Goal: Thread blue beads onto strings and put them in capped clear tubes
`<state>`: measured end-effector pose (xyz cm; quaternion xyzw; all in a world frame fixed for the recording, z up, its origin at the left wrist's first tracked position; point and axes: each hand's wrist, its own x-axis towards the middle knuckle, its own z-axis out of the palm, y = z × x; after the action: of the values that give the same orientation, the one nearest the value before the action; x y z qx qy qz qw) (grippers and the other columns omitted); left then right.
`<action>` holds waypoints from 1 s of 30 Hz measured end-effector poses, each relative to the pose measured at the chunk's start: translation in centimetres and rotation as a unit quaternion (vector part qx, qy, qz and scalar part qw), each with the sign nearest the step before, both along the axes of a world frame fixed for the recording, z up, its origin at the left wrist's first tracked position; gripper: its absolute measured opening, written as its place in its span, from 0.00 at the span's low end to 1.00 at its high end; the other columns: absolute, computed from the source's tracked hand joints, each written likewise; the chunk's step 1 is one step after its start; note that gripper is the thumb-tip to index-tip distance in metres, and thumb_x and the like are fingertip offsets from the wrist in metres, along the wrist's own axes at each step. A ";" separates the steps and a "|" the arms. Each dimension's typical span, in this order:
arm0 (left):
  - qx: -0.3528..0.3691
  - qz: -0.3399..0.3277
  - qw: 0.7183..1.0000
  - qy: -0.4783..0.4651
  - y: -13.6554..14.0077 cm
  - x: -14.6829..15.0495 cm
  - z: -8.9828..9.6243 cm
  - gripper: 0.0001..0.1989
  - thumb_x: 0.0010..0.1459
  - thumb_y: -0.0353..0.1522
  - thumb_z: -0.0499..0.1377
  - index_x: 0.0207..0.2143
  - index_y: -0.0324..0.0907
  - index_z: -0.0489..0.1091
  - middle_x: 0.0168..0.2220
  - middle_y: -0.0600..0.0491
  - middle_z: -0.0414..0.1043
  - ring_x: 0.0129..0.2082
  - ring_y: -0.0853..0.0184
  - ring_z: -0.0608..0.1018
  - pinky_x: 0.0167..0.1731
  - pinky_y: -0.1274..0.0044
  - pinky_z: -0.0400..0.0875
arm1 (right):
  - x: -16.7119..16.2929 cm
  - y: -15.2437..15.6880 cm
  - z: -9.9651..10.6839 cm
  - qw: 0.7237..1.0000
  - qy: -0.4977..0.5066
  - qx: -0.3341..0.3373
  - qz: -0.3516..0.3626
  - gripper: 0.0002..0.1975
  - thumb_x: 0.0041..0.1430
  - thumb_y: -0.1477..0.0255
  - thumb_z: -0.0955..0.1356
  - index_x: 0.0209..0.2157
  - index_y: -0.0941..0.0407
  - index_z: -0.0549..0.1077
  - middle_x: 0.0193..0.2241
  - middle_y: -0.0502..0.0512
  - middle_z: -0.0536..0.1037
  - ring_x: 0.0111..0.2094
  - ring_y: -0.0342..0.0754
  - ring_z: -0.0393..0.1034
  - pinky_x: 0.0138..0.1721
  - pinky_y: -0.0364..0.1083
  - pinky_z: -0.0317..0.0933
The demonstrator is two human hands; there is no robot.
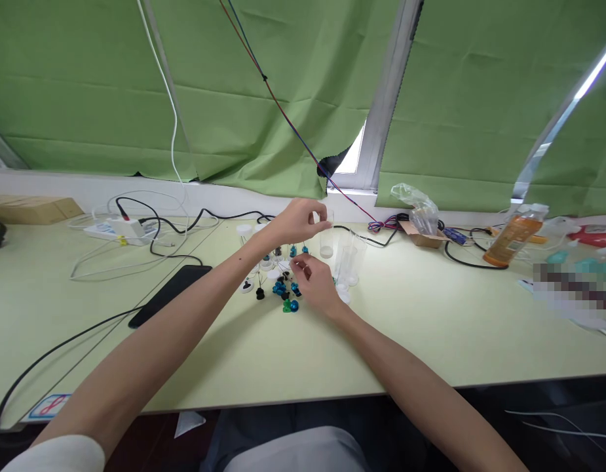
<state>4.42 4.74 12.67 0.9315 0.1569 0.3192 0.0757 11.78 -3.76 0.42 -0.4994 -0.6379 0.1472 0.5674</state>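
Observation:
My left hand (303,221) reaches across to the back of the cluster, thumb and forefinger closed at the top of a clear plastic tube (326,250). Lower and nearer, my right hand (315,278) has its fingertips pinched together over the small parts; what they hold is too small to make out. Below them lie shiny blue pieces (279,288), a green piece (287,306) and a black piece (260,294), some with thin cords or wires. White round caps (246,286) are scattered at the left. More clear tubes (349,262) stand right of my right hand.
A black phone (170,295) lies left of my left forearm. Cables and a white power strip (120,227) run along the back left. At the right are a small cardboard box (423,238) with a plastic bag and a tilted bottle of orange liquid (515,237).

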 end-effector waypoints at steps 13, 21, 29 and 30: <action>0.135 0.068 0.945 -0.290 -3.0 -6.6 -4.8 0.04 0.62 0.31 0.55 0.33 0.42 0.63 0.37 0.47 0.70 0.40 0.64 0.75 0.37 0.72 0.74 | -0.1 0.2 -0.2 0.999 0.017 -0.042 -0.004 0.08 0.58 0.67 0.64 0.32 0.55 0.72 0.29 0.51 0.75 0.23 0.42 0.61 0.25 0.43 0.57; 0.078 0.116 0.904 -0.405 -2.4 -8.2 -9.6 0.07 0.65 0.36 0.52 0.41 0.43 0.58 0.43 0.47 0.63 0.37 0.68 0.77 0.31 0.75 0.74 | 0.4 0.5 -0.7 0.999 -0.023 -0.017 -0.018 0.08 0.59 0.69 0.63 0.32 0.55 0.72 0.31 0.52 0.76 0.24 0.43 0.63 0.28 0.43 0.59; 0.018 0.100 0.905 -0.414 -2.7 -8.0 -10.2 0.09 0.66 0.36 0.51 0.46 0.47 0.54 0.48 0.49 0.59 0.28 0.75 0.75 0.32 0.72 0.75 | 0.8 0.5 -0.5 0.998 -0.019 0.025 -0.064 0.09 0.61 0.68 0.63 0.32 0.56 0.72 0.29 0.52 0.74 0.22 0.41 0.61 0.29 0.44 0.59; 0.007 0.097 0.911 -0.401 -2.9 -7.9 -10.3 0.10 0.65 0.36 0.52 0.47 0.47 0.54 0.47 0.49 0.60 0.27 0.75 0.74 0.30 0.74 0.74 | 0.9 0.5 -0.4 0.997 -0.014 0.031 -0.070 0.09 0.61 0.68 0.63 0.33 0.56 0.72 0.29 0.52 0.74 0.22 0.41 0.60 0.29 0.44 0.58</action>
<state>-3.50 1.85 2.38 0.7061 0.2010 0.6724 0.0941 12.66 -3.29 0.05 -0.5276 -0.6133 0.0802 0.5823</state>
